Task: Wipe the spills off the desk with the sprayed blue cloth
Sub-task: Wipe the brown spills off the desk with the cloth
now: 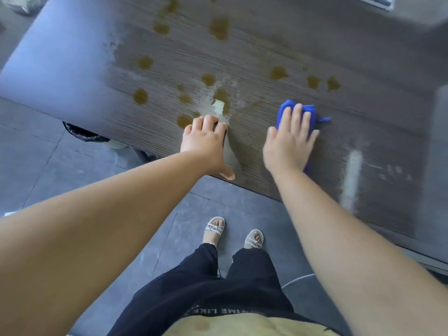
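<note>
**Mia:** Your right hand (289, 139) lies flat on the blue cloth (311, 111). Your fingers are straight and a little apart. They press the cloth down on the worktop (266, 44).

**Tom:** Yes, and the cloth is bunched up under your palm. It sits near the front edge of the worktop, a bit right of the middle. A small blue tail pokes out on its right side.

**Mia:** Your left hand (206, 139) holds nothing. Its fingers rest close together on the worktop, right by the front edge. Your thumb hangs over that edge. I think you are leaning on that hand.

**Tom:** So which step are you on?

**Mia:** I think you are wiping, and a lot is left to do. The cloth is not on any of the brown spills (219, 29) right now. Some sit near the fingertips of your left hand. Three more sit in a row just past the cloth, toward the far edge.

**Tom:** Then your next move should be to slide the cloth over to a spot. Go away from you for the row of three, or left for the bunch by your other hand. Keep pressing down, so the cloth soaks up the mess and does not smear it.

**Mia:** Now count! One blue cloth. Two hands. One worktop.

**Tom:** And about twelve brown spills. The view is blurry and the little ones run together, so I cannot be sure.
</note>
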A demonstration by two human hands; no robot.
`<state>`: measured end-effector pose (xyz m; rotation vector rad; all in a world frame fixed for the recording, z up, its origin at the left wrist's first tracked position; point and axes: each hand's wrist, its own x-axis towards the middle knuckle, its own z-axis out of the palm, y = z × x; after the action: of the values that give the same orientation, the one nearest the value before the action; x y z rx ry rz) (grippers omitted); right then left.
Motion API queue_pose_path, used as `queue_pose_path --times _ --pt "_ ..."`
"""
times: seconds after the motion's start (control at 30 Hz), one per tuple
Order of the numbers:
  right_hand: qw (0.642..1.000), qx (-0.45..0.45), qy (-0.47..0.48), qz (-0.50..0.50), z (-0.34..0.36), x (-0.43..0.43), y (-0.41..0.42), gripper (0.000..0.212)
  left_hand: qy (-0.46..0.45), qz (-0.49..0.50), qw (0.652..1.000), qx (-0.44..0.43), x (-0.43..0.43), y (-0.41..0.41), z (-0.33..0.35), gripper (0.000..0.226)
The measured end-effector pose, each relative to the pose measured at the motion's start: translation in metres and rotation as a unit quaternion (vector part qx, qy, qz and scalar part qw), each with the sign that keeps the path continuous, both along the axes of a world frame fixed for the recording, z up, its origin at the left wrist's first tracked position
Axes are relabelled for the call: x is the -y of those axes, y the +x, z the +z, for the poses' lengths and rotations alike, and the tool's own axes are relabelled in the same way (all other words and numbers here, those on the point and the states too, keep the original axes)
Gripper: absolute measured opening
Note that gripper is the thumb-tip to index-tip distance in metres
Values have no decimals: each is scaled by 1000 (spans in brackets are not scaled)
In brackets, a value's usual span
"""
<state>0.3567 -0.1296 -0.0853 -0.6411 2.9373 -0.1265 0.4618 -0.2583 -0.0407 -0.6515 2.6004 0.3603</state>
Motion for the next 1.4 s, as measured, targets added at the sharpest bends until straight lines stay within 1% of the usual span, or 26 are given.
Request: queue_pose_path --times 0.07,0.17,0.23,0.3,0.4,0.47,0.5,0.53,0.57,0.63,0.7,0.73,0.77,0.8,0.83,0.9,0.97,1.0,1.03,1.07,1.13,1.2,1.27,1.3,1.33,1.4 --pt "995 5 -7 101 -3 13 30 58 -7 2 1000 -1 -1 0 1 115" --pt "955 10 -8 296 -4 -13 54 54 -14 -3 1000 -4 -2 -1 2 111" --pt "938 18 2 346 -4 -43 34 54 -17 -8 1000 8 -2 0 3 114" --pt "954 1 13 298 -5 -69 -3 54 -12 -9 1000 21 -1 0 4 116" --pt "998 21 39 51 2 -74 -51 53 -25 -24 998 56 -5 -9 10 113" --pt "996 20 35 -85 3 -51 -51 56 -40 -40 994 94 -9 -16 16 114" --pt "993 19 21 -112 5 -37 -43 57 -50 -50 991 111 -10 -20 18 115" --pt "994 19 7 -103 4 -24 -31 58 -65 -62 988 125 -11 -23 20 115" --pt "998 17 0 -57 2 -16 -16 58 -81 -77 985 134 -11 -26 22 115" --pt "992 16 -9 123 0 -18 16 57 -112 -105 979 136 -9 -31 24 114" --pt "946 9 15 324 0 -41 26 56 -136 -131 974 126 -7 -39 27 109" --pt "925 11 34 378 0 -57 15 55 -139 -143 973 116 -8 -44 30 107" --pt "920 7 44 388 -1 -72 1 54 -134 -150 974 101 -8 -49 32 105" --pt "935 8 49 350 -1 -85 -17 54 -121 -152 978 82 -9 -54 33 103" --pt "961 11 42 274 1 -94 -35 54 -101 -150 982 59 -10 -59 33 102" --pt "998 27 39 49 3 -96 -64 53 -66 -141 987 30 -11 -65 31 103" --pt "992 32 28 -122 4 -69 -79 55 -49 -124 991 21 -11 -69 25 108" --pt "986 36 17 -160 4 -51 -78 57 -40 -113 993 20 -12 -71 22 111" --pt "987 39 12 -155 5 -35 -73 58 -32 -100 994 17 -12 -71 20 113" --pt "993 38 13 -107 3 -23 -66 60 -24 -87 996 10 -13 -72 18 115" --pt "997 35 14 67 0 -15 -45 60 -10 -72 997 -10 -14 -76 14 113" --pt "969 29 17 243 1 -36 -33 59 -12 -72 997 -24 -15 -82 12 110" --pt "938 22 30 344 1 -68 -51 58 -14 -71 997 -20 -16 -90 12 112" --pt "937 11 32 349 0 -84 -66 57 -13 -70 997 -16 -16 -93 12 114" --pt "949 5 33 315 0 -96 -82 57 -11 -70 997 -12 -15 -96 13 115" --pt "987 14 29 156 3 -108 -112 55 -4 -66 998 -11 -16 -104 11 114"
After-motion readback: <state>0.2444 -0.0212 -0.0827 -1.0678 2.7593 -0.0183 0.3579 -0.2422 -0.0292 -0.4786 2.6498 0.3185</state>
